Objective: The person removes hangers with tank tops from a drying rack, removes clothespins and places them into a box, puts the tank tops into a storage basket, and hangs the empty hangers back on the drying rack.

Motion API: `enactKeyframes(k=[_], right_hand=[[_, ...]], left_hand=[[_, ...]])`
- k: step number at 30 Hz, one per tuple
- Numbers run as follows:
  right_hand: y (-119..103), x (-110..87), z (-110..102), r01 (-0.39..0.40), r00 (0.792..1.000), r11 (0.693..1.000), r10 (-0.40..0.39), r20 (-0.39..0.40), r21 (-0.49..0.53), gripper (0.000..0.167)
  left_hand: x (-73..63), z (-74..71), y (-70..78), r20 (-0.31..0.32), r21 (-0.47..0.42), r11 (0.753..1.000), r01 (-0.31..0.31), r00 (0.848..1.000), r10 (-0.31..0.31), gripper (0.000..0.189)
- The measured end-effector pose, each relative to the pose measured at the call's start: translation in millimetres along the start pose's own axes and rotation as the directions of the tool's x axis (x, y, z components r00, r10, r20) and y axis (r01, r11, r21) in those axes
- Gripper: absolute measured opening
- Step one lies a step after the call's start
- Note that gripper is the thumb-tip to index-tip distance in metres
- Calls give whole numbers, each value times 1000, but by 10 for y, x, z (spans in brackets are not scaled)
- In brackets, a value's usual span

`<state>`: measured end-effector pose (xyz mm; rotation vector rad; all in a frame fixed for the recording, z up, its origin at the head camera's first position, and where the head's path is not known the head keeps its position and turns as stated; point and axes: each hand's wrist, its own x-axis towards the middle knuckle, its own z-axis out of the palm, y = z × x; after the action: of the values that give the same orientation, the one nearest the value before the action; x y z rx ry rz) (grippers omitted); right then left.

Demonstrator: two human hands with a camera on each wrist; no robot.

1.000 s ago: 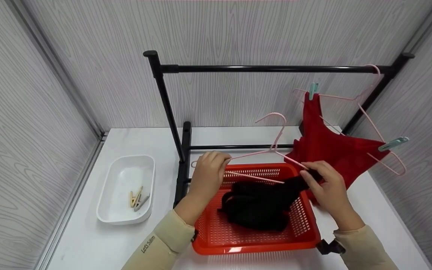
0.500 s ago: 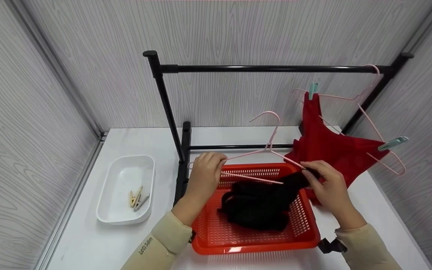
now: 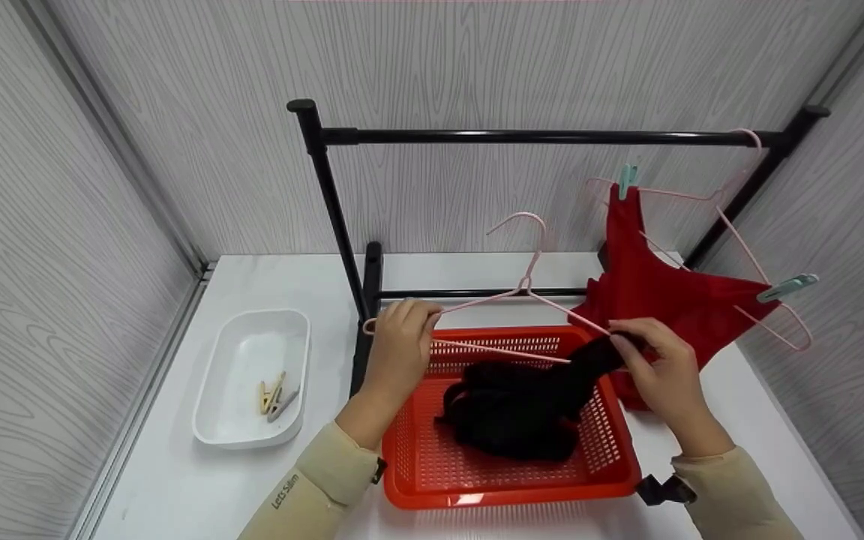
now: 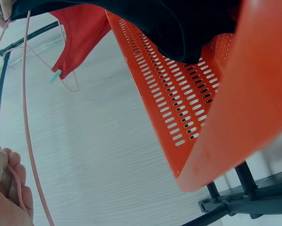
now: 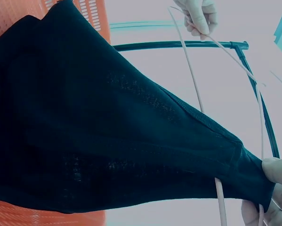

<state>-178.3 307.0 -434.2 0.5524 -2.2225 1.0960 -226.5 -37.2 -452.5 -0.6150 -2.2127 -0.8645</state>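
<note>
A pink clothes hanger (image 3: 559,308) is held over the basket, hook upward and leaning left. My left hand (image 3: 400,346) grips its left arm near the end. At the opposite arm, my right hand (image 3: 661,361) pinches the edge of a black garment (image 3: 518,412) against the hanger, thumb on the cloth. The rest of the garment lies bunched in a red perforated basket (image 3: 514,498). In the right wrist view the black cloth (image 5: 112,136) stretches taut from the basket to the right fingers, hiding part of the hanger's bottom bar (image 5: 220,200).
Behind the basket stands a black rack (image 3: 544,137). At its right end a red garment (image 3: 649,300) hangs from another pink hanger (image 3: 743,247) by two green clips (image 3: 787,287). On the left, a white tray (image 3: 211,382) contains a few clothespins (image 3: 272,394).
The hanger and my left hand have shifted left, the hook also rising a little. My right hand stays nearly in place, still pinching the black garment.
</note>
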Motion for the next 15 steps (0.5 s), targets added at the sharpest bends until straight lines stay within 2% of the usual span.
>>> enactKeyframes(k=[6, 15], right_hand=[[-179, 34, -20, -22, 999, 996, 25, -31, 85, 28], [-142, 34, -14, -20, 994, 992, 33, -105, 124, 25]], left_hand=[[-2, -8, -40, -27, 10, 1000, 11, 1000, -10, 11], [-20, -51, -100, -68, 4, 1000, 23, 997, -23, 9]])
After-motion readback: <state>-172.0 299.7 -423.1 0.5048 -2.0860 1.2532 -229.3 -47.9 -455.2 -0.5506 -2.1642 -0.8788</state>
